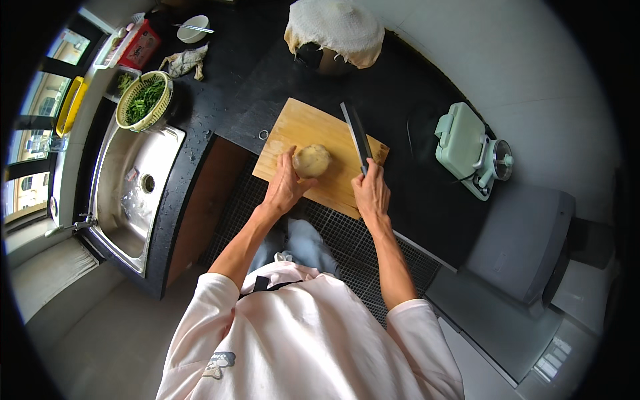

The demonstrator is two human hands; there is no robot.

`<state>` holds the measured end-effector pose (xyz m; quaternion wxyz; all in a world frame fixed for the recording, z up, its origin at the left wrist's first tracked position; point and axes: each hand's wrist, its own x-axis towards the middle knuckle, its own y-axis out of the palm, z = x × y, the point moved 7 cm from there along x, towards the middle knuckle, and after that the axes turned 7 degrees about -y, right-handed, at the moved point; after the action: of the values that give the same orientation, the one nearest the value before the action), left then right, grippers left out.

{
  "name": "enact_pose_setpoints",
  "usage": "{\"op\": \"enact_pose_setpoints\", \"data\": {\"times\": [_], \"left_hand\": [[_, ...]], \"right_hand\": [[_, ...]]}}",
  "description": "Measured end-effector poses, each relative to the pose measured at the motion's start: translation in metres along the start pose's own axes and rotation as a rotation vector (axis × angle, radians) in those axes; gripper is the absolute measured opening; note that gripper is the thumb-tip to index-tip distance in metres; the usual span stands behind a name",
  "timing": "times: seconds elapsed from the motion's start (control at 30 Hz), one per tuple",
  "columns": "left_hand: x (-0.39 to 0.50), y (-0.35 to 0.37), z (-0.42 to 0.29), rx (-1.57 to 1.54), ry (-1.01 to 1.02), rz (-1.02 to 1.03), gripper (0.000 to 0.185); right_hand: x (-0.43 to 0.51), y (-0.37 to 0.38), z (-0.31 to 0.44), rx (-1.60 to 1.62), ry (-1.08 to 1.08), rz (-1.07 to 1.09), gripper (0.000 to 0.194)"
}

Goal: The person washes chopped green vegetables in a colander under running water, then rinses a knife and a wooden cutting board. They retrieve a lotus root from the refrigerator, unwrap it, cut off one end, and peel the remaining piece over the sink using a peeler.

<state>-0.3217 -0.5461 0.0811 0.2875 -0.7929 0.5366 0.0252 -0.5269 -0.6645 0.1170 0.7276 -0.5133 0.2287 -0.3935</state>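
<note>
On a wooden cutting board (305, 120) lies a round, pale yellow vegetable (312, 160) with brownish patches, probably a peeled potato. My left hand (286, 187) steadies it from the left and near sides, thumb along the near edge and fingers along the left. In my right hand (372, 192) is the dark handle of a kitchen knife (355, 132). Its blade points away from me over the right part of the board, apart from the vegetable. Whether the blade touches the wood I cannot tell.
Left, a steel sink (112, 175) has a basket of chopped greens (145, 102) at its far corner. A cloth-covered pot (335, 32) stands at the back. To the right is a green appliance (462, 150). A bowl with chopsticks (192, 30) and a rag (186, 62) lie back left.
</note>
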Motion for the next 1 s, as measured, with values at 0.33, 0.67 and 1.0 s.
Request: {"op": "enact_pose_setpoints", "data": {"times": [0.33,0.67,1.0], "left_hand": [[0.009,0.0,0.014,-0.116,0.0,0.022,0.084],[0.011,0.001,0.024,-0.173,0.019,-0.008,0.084],[0.011,0.002,0.026,-0.193,0.024,-0.019,0.083]], "right_hand": [[-0.021,-0.07,0.043,0.108,-0.002,0.113,0.021],[-0.028,-0.051,0.089,0.064,-0.163,0.183,0.023],[-0.032,-0.047,0.095,0.017,-0.163,0.229,0.023]]}}
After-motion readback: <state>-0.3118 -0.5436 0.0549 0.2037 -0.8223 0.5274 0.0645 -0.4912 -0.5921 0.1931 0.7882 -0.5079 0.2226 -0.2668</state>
